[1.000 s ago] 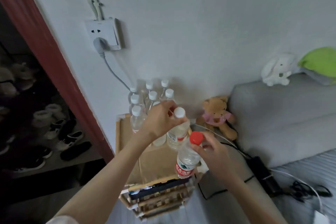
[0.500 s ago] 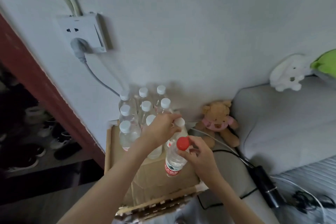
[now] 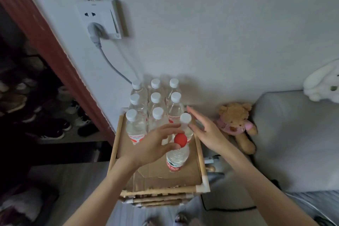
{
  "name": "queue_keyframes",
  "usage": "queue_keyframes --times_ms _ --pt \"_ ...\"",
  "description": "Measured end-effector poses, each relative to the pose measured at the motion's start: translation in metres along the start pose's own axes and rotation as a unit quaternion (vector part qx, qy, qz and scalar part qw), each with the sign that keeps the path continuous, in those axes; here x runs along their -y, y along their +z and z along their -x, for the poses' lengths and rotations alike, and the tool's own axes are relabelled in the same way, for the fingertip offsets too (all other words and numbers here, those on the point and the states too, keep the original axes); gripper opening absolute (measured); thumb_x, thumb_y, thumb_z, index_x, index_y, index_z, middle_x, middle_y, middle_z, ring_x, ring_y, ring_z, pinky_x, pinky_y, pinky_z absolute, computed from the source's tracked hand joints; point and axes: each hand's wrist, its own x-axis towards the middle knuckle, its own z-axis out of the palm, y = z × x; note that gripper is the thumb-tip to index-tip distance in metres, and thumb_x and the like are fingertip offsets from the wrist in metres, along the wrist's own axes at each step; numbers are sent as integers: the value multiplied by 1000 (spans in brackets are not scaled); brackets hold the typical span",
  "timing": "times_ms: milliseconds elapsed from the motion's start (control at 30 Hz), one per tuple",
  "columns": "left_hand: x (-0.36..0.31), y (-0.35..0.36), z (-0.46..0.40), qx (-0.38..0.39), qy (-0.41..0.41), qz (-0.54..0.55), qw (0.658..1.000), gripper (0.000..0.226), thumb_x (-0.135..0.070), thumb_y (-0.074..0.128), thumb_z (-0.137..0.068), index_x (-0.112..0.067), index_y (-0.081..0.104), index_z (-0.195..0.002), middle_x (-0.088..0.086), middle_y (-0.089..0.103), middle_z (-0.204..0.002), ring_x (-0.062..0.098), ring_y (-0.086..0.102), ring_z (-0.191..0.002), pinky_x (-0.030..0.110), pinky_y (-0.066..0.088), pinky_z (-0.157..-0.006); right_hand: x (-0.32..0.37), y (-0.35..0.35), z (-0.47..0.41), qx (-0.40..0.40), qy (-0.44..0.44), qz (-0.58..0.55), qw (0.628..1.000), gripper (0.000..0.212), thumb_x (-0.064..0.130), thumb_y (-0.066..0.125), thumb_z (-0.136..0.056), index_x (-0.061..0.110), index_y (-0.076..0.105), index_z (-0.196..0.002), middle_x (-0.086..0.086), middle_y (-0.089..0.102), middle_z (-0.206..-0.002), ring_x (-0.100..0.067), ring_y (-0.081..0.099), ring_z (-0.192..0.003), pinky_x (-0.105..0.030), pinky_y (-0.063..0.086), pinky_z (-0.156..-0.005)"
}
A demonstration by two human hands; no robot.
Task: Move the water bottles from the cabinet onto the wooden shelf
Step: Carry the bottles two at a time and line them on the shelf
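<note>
Head view: left hand (image 3: 154, 143) pinches the red cap of a water bottle (image 3: 177, 158) standing upright on the wooden shelf (image 3: 199, 154), near the white-capped bottles (image 3: 156, 104). Right hand (image 3: 205, 130), fingers straight, holds nothing, beside a white-capped bottle (image 3: 185, 121).

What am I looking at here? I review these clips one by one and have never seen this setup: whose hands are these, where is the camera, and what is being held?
There is no machine: a person works with bare hands, filmed by one wide-angle camera worn on the head, looking forward and down. The left hand has its fingers around the red-capped bottle, standing on the cardboard-lined top of the wooden shelf. The right hand is open, fingers straight, beside a white-capped bottle; whether it touches it I cannot tell. Behind stand more white-capped bottles in rows against the wall. A teddy bear sits to the right, and a wall socket with a plug is above.
</note>
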Motion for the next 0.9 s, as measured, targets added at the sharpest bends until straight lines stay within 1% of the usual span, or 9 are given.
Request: queue_keyframes --times_ms 133,233,367,467,567,700,767,833,900 --pt "6 5 14 -52 -24 32 998 32 -9 59 -88 -13 52 -119 -1 61 -118 10 56 -113 21 42 -100 1 -2 -6 22 -39 47 998 52 17 50 -94 42 33 -135 19 42 -134 8 36 -120 -9 30 -97" --pt "13 1 24 -106 -50 60 991 27 -4 58 -87 -19 50 -109 -11 61 -104 2 57 -104 7 40 -91 4 -3 -14 -15 -54 75 996 39 16 59 -88 24 53 -126 9 56 -122 -5 51 -114 -13 36 -89" --pt "18 -7 35 -189 -66 37 979 30 -8 63 -84 -32 50 -97 -22 59 -94 -12 58 -89 0 40 -78 12 7 -23 -68 -27 125 989 35 33 68 -80 18 54 -109 6 57 -105 -10 53 -95 -19 38 -78" --pt "28 -17 48 -244 -92 15 965 32 -15 66 -82 -42 50 -90 -20 62 -90 -7 60 -89 7 44 -75 16 10 -23 -33 -12 96 995 45 36 65 -82 21 47 -121 6 55 -119 -9 50 -110 -28 41 -91" --pt "40 -23 59 -281 -132 1 951 28 -19 67 -81 -30 55 -103 -18 59 -93 5 59 -91 19 45 -80 17 4 -18 60 0 79 995 51 31 59 -88 28 40 -135 7 49 -136 -9 42 -126 -29 33 -103" --pt "42 -27 62 -239 -116 -59 962 37 -31 66 -81 -27 55 -117 -21 43 -96 -4 49 -86 7 37 -75 21 7 -22 -10 -3 163 987 36 38 65 -82 19 57 -111 -3 65 -107 -19 59 -98 -35 47 -82" --pt "42 -29 61 -230 -114 -42 966 39 -30 67 -81 -26 56 -118 -22 41 -99 -8 47 -89 5 36 -77 22 11 -26 -51 -4 193 980 40 45 68 -76 16 57 -101 -2 65 -95 -19 58 -86 -33 45 -71" --pt "43 -33 63 -208 -109 2 972 46 -27 67 -81 -25 51 -125 -26 43 -111 -9 46 -102 3 35 -83 19 11 -26 -48 -9 173 984 42 45 68 -77 18 55 -106 -1 63 -101 -17 57 -92 -32 46 -76" --pt "46 -38 67 -172 -108 27 979 49 -21 63 -85 -27 45 -130 -23 50 -121 -8 48 -111 3 35 -88 14 9 -22 15 1 113 993 47 41 63 -82 26 48 -124 3 57 -122 -12 52 -110 -35 45 -94"
